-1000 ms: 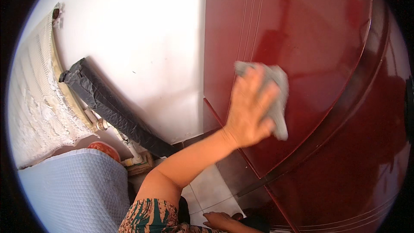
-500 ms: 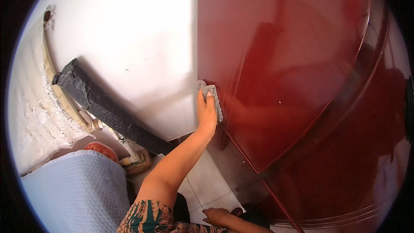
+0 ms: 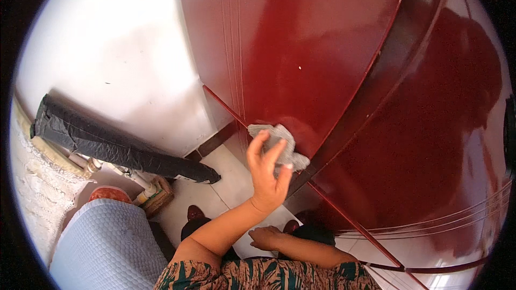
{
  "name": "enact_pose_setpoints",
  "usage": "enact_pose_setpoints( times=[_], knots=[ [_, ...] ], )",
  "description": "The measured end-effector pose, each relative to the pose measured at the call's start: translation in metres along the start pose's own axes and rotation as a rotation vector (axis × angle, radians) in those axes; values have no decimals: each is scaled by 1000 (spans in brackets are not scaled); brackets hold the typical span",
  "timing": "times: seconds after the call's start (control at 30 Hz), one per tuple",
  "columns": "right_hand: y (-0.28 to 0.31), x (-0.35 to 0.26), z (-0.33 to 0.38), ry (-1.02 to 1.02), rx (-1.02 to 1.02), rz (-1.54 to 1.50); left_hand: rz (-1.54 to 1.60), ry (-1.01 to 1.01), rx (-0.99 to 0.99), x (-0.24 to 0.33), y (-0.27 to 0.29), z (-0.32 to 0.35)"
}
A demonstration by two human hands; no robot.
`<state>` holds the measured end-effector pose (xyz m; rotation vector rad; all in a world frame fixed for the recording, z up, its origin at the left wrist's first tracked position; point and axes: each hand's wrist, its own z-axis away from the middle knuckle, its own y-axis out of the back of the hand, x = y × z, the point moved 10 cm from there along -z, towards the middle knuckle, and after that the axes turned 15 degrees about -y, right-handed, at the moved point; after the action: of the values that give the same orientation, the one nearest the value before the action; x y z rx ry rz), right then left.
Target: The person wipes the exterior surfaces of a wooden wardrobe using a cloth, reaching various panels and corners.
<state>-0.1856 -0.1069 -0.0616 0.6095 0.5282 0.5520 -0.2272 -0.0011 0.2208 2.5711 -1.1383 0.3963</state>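
My left hand [image 3: 266, 174] presses a grey cloth [image 3: 287, 135] against the lower part of a glossy dark red door panel [image 3: 306, 48], close to its bottom edge. Its fingers are spread and bent over the cloth, whose crumpled edges stick out above and to the right of them. My right hand [image 3: 264, 237] hangs low in front of my body, away from the panel. Its fingers look loosely extended and I see nothing in them.
A long roll in black plastic [image 3: 123, 145] leans by the white wall [image 3: 107, 48]. A light blue quilted cover [image 3: 110, 236], white lace cloth [image 3: 51, 193] and a broom-like brush [image 3: 156, 196] are at the left. My dark red shoes [image 3: 195, 212] stand on pale floor tiles [image 3: 215, 169].
My left hand has carried the cloth from the panel's left edge, rightward and down along its lower part, fingers now more spread. The view has shifted to the right. My right hand stays low.
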Motion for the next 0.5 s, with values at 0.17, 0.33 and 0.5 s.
enact_pose_setpoints(
  times=[0.17,0.33,0.5],
  knots=[
    [11,-5,7,5,11,5,-9,-115,-24,6,-5,0],
    [10,-6,3,31,29,-21,-160,148,128,-58,17,-5],
    [8,-7,1,13,-5,-44,-121,200,136,-63,16,4]
  ],
)
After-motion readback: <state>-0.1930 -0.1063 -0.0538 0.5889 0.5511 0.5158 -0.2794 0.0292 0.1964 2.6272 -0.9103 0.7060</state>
